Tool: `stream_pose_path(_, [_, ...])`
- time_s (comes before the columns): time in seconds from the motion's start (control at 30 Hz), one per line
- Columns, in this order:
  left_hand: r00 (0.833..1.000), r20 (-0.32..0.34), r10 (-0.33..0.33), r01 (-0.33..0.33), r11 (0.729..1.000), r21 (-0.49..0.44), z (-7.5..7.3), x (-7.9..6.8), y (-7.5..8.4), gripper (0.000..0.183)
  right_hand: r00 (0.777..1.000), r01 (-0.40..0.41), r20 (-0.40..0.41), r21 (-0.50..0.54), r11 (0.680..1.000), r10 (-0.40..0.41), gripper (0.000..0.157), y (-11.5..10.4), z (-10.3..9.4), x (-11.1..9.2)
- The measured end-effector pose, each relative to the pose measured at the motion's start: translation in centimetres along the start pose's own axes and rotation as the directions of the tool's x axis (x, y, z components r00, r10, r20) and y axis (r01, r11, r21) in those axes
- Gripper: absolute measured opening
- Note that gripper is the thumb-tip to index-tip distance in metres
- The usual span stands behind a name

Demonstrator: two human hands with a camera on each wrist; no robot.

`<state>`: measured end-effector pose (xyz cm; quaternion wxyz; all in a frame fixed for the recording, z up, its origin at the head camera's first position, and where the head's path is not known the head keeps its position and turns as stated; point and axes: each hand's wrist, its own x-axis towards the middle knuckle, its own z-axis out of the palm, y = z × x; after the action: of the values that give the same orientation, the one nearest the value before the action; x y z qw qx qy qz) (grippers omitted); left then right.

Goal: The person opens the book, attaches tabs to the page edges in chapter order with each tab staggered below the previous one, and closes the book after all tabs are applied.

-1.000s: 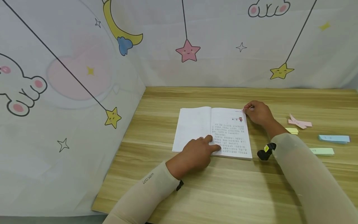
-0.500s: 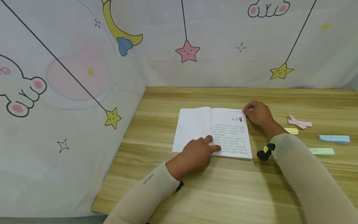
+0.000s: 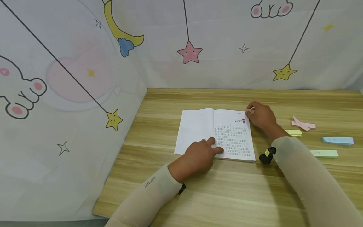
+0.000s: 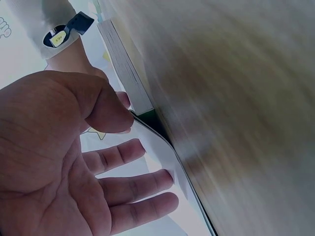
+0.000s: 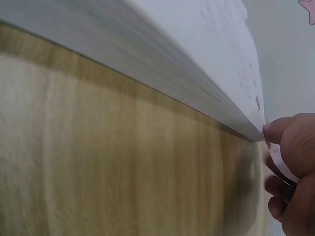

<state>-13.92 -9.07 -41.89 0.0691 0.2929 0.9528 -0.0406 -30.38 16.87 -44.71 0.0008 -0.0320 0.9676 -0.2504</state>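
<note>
Saw the book (image 3: 195, 126) lying open on the wood-grain table (image 3: 161, 97), printed page to the right, mostly white page to the left. Found a pale pinkish strip (image 5: 280, 160) at the far right corner of the printed page, pinched between thumb and fingers of the right hand (image 3: 261, 116). Noted the right sleeve (image 3: 314, 186) slanting forward and inward to that corner. Saw the left hand (image 3: 199, 156) laid palm down over the book's near edge, gripping nothing, thumb pointing right across the printed page, index finger near the fold, other fingers apart. Noted the left sleeve (image 3: 144, 198) angling in from the near left. Found pink strips (image 3: 303, 124) crossed beyond the right wrist, yellow strips (image 3: 294, 133) just beside it, blue strips (image 3: 338, 140) farther right, green strips (image 3: 324, 154) partly covered by the right sleeve.
</note>
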Motion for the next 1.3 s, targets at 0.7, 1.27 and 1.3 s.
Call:
stream_pose_path(0.7, [1.000, -0.016, 0.009, -0.009, 1.000, 0.018, -0.4, 0.0, 0.2, 0.051, 0.984, 0.177, 0.078, -0.336, 0.925, -0.160, 0.041, 0.1, -1.5, -0.9])
stream_pose_path(1.27, [1.000, -0.031, 0.002, -0.002, 1.000, -0.008, 0.1, -0.2, 0.1, 0.051, 0.973, 0.226, 0.115, -0.289, 0.930, -0.200, 0.044, 1.0, -1.2, -1.6])
stream_pose_path(1.3, [1.000, -0.029, 0.002, -0.002, 1.000, -0.010, 0.2, -0.2, 0.1, 0.051, 0.976, 0.211, 0.103, -0.278, 0.937, -0.190, 0.048, 1.0, -1.2, -1.7])
